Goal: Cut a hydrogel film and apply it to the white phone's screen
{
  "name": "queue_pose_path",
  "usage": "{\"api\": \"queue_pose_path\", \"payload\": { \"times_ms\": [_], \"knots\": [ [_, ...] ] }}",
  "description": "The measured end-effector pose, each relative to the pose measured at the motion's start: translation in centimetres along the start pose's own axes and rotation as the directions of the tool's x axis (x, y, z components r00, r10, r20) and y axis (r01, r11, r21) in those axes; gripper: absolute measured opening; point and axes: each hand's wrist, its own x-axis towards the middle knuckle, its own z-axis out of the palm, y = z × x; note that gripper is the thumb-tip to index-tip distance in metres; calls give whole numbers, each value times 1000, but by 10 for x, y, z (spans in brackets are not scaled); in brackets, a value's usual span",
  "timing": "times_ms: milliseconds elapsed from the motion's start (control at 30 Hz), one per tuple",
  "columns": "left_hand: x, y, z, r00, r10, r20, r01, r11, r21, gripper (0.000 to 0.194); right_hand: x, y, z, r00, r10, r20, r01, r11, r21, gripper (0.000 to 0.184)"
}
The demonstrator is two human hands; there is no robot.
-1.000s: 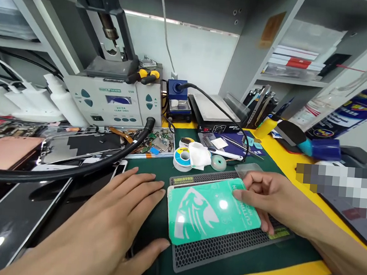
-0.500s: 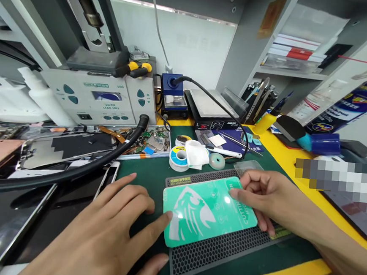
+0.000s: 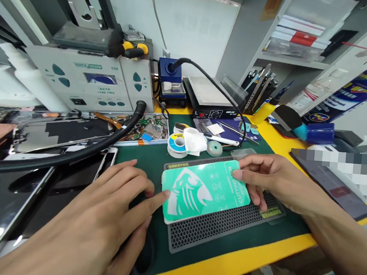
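Note:
A green, glossy film sheet (image 3: 198, 189) with a white animal-head print and "CUTTING" lettering lies slightly tilted over a black honeycomb-patterned pad (image 3: 191, 237). My right hand (image 3: 259, 179) pinches the sheet's right edge, thumb on top and the other fingers beside and beneath it. My left hand (image 3: 110, 212) is at the sheet's left, fingers spread, with one fingertip touching the left edge. A thin white layer shows under the sheet's lower left edge. What lies beneath the rest of it is hidden.
Behind the pad are a solder wire roll (image 3: 177, 144), a light-green ring (image 3: 215, 148) and a heating plate (image 3: 210, 93). A black hose (image 3: 113, 146) crosses the left, above dark phone screens (image 3: 24, 184). At the right lies a dark phone (image 3: 329, 183).
The view has shifted, so the bench sits higher in the picture. The sheet lies lower over the pad, and my left thumb has drawn in under the hand. My right hand keeps its pinch.

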Motion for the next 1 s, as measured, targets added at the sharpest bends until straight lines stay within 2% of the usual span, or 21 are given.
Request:
{"api": "queue_pose_path", "payload": {
  "times_ms": [100,400,600,700,1000],
  "knots": [
    [3,-2,-5,992,82,97,-85,996,26,46,1,1,0,999,-33,-33,34,999,41,38],
    [4,-6,-6,993,113,-31,-115,991,-75,36,-3,1,-3,995,-72,-72,74,997,27,30],
    [7,-5,-7,989,-11,-149,1,998,-70,24,-4,1,-4,995,-66,-71,66,998,-2,30],
    [10,-4,-6,985,-71,-154,59,995,-84,21,-4,0,-3,995,-62,-79,62,998,-2,30],
    [5,-3,-6,992,-101,-81,98,994,-46,46,-5,1,-1,992,-90,-87,93,995,25,27]
  ]
}}
